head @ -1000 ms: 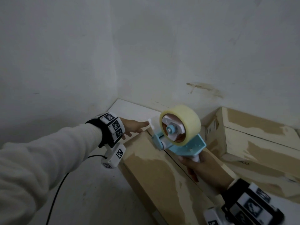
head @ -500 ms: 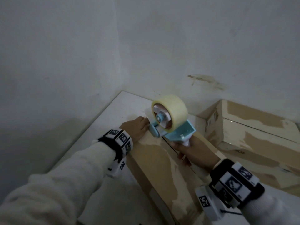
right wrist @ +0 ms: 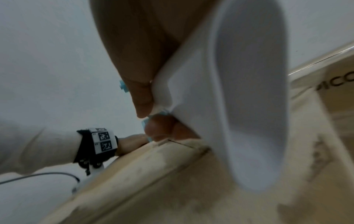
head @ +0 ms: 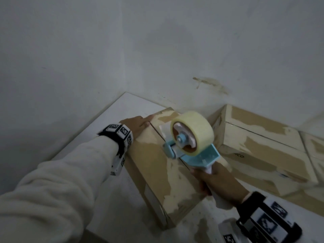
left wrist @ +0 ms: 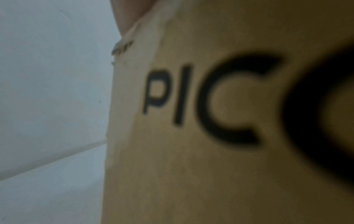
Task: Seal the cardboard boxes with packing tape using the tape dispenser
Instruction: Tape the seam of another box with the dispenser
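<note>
My right hand is nearest to me, its fingers wrapped closed around the white handle of the tape dispenser. Just beyond those fingers the dispenser's light-blue frame tilts up and away, with the pale yellow tape roll sitting on top of it and the front roller down at the seam of the nearer cardboard box; I cannot tell whether the roller actually touches the cardboard. This box lies flat on the white surface, directly under my right fingers, its top patched with torn pale and brown areas and split by a dark seam line running away from me.

Further out, to the left of the dispenser, my left hand lies on the far left edge of the same box, fingers laid out straight and flat along the top, pressing it rather than clutching it. From the left wrist view I see only the box's side wall close up, printed with large black letters.

To the right of my right fingers, a second cardboard box sits near the first one, against the white wall at the back.
</note>
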Demonstrator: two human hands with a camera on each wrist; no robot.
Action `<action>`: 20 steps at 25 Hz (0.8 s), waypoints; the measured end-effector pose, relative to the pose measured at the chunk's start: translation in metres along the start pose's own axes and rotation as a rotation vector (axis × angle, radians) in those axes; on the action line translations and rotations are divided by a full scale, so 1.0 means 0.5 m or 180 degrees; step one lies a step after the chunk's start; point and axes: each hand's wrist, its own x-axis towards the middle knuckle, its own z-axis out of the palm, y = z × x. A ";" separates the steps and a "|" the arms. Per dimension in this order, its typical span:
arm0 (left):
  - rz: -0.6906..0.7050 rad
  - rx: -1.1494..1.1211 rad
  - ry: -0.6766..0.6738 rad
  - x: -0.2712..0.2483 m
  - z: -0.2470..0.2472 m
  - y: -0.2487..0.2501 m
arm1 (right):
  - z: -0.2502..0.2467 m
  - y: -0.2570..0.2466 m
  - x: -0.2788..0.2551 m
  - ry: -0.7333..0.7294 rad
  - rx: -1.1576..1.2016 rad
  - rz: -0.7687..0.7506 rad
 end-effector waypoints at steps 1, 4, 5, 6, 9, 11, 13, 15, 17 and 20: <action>-0.0003 0.0009 -0.0006 0.000 0.001 0.001 | -0.005 0.018 -0.019 -0.0014 0.0156 0.0057; 0.0032 0.0060 0.0045 0.000 0.002 0.002 | -0.007 0.071 -0.032 0.0158 0.0625 0.0288; 0.0044 0.0032 0.0034 0.001 0.002 0.003 | -0.004 0.082 -0.029 0.0209 0.0770 0.0341; 0.0065 0.0009 0.0019 0.006 0.001 0.002 | 0.002 0.090 -0.022 0.0240 0.0906 0.0356; -0.0022 0.0133 0.0335 0.011 -0.020 0.004 | 0.020 0.086 0.006 0.0262 0.1010 0.0201; -0.0139 0.0144 0.0697 0.000 -0.044 0.008 | 0.028 0.062 0.038 0.0262 0.0847 -0.0052; -0.0158 -0.0168 0.0752 -0.027 -0.058 0.024 | 0.034 0.028 0.084 0.0313 0.0560 -0.0233; -0.0145 -0.0209 0.0608 -0.063 -0.044 0.053 | 0.040 -0.004 0.138 0.0371 0.0364 -0.0289; -0.0081 -0.0020 0.0511 -0.102 0.004 0.097 | 0.047 -0.033 0.180 0.0346 0.0233 -0.0323; -0.0335 0.0184 0.0268 -0.132 0.089 0.157 | 0.054 -0.056 0.204 0.0283 -0.0009 -0.0362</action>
